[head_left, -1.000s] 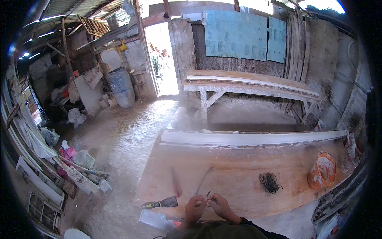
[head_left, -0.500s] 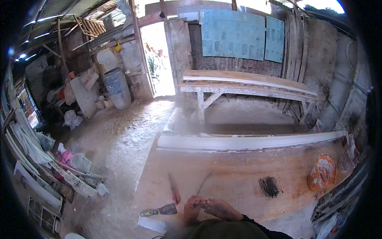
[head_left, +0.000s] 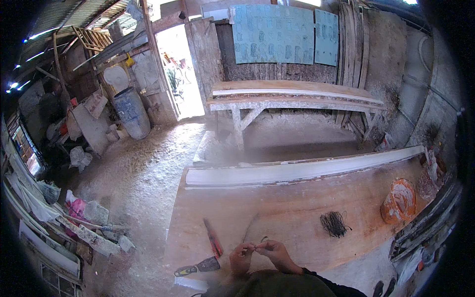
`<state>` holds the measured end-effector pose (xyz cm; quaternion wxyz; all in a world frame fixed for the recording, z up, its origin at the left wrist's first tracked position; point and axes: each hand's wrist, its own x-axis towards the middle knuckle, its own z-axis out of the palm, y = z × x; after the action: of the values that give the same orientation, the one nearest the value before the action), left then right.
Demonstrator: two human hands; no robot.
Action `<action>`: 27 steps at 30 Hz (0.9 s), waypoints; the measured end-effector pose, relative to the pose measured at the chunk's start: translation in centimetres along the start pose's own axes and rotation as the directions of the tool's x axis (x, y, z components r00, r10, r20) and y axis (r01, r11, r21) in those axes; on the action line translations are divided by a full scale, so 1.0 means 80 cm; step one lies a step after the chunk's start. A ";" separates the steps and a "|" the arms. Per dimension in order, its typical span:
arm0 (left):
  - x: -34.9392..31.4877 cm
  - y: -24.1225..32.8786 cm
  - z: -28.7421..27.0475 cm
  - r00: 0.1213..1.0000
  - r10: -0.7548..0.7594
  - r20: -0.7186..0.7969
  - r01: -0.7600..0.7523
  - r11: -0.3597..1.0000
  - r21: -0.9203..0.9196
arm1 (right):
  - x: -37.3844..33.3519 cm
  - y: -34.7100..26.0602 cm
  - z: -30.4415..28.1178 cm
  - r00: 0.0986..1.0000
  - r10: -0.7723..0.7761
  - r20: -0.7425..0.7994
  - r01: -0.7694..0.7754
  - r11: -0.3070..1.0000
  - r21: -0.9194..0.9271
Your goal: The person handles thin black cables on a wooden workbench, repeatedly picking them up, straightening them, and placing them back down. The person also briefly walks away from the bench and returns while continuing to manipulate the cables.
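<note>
Close to my body, over the near side of the wooden board table, my left hand [head_left: 241,258] and my right hand [head_left: 278,255] meet at the fingertips, both closed in a pinch. A thin dark wire [head_left: 251,225] rises from my left fingers; a short dark loop shows above my right ones. What lies right between the fingertips is too small to make out. Left of my hands are a red-handled tool [head_left: 213,238] and a scraper [head_left: 198,267] with a black and yellow handle. A tangled bundle of black wire [head_left: 335,224] lies to the right on the board.
A long white moulding [head_left: 297,171] runs along the far edge of the table [head_left: 292,208]. An orange bucket [head_left: 399,202] smeared with white stands at the right. Beyond is a bench [head_left: 302,101]; a blue drum [head_left: 132,114] stands near the doorway.
The view has shifted, so the room sits further left and partly higher. My hands stay together, with the fingertips now raised and more clearly pinched.
</note>
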<state>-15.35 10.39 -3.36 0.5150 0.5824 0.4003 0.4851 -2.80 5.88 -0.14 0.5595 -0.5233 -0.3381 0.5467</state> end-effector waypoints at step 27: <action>0.032 0.051 -0.046 0.796 -0.180 0.578 0.141 0.984 0.113 | 0.014 0.005 -0.014 0.934 0.011 0.356 -0.257 0.713 0.652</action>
<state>-18.57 13.08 1.09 0.6334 0.6836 0.2854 0.2237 -1.69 6.65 -0.99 0.6076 -0.2028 -0.1589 0.7513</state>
